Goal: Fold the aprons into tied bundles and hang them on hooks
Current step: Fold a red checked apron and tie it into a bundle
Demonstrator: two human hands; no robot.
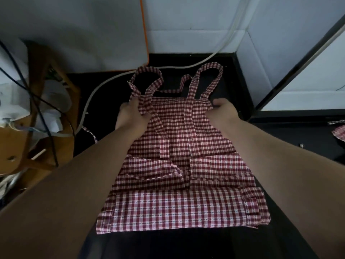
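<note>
I see the red-and-white checked apron (179,146) lying flat on the dark counter (112,101) in the middle of the frame, its lower part folded up in bands toward me. My left grip (130,116) is curled round a shoulder strap (149,69) at the bib's upper left corner. My right grip (224,107) pinches the apron's upper right corner. A white hose (100,86) curves across the counter beyond, and another checked cloth (338,134) lies at the right edge.

Checked apron (179,165) on black counter (291,135), both hands gripping its top corners
</note>
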